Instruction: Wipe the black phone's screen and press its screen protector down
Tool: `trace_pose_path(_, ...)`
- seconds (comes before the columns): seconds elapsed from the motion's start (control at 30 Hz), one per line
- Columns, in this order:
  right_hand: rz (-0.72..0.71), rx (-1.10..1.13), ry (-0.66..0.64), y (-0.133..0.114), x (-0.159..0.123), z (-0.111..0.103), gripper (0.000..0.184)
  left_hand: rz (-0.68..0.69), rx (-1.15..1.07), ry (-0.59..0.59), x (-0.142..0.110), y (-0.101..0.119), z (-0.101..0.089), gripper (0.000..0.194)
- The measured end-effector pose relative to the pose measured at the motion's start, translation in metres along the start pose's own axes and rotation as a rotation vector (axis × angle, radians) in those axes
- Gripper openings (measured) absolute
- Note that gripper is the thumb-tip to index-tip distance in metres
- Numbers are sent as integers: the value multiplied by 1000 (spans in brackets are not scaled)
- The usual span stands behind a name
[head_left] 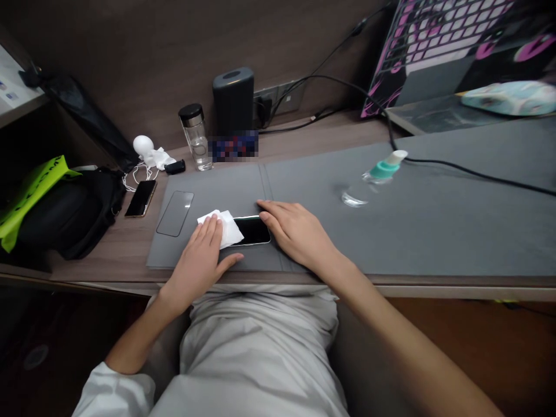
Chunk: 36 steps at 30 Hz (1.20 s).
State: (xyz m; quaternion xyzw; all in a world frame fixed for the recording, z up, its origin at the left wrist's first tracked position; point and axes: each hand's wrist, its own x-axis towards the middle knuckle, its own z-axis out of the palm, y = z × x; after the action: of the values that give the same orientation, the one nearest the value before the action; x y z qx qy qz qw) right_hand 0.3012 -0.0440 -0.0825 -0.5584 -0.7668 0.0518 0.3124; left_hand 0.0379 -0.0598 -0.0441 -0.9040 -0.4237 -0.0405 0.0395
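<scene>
A smartphone (254, 230) with a dark screen lies sideways on the grey desk mat, in front of my body. My left hand (200, 250) holds a folded white tissue (230, 229) pressed down on the phone's left part, its fingers flat over the tissue and its thumb out to the side. The tissue hides that end of the phone. My right hand (297, 231) rests at the phone's right end with fingers stretched out and thumb near the corner. Left of the tissue lies a clear screen protector (175, 214) with a black border.
A clear spray bottle (369, 182) with a green collar stands blurred on the grey mat (434, 231). Behind are a glass water bottle (198, 137), a dark box-like device (234, 101) and cables. Another phone (141, 198) and a black bag (82, 214) lie left; a laptop (438, 52) stands right.
</scene>
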Motion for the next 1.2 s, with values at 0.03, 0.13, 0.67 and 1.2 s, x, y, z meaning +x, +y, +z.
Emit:
trace_pose_path(0.03, -3, -5, 2, 0, 0, 0, 64, 4, -13, -2, 1, -1, 0, 85)
trace_pose_path(0.13, -4, -11, 6, 0, 0, 1, 62, 10, -16, 3, 2, -2, 2, 86)
trace_pose_path(0.67, -15, -1, 24, -1, -1, 1, 63, -9, 39, 26, 4, 6, 9, 91)
trace_pose_path(1.2, -39, -29, 42, 1, -2, 3, 62, -22, 28, -2, 4, 8, 7, 90)
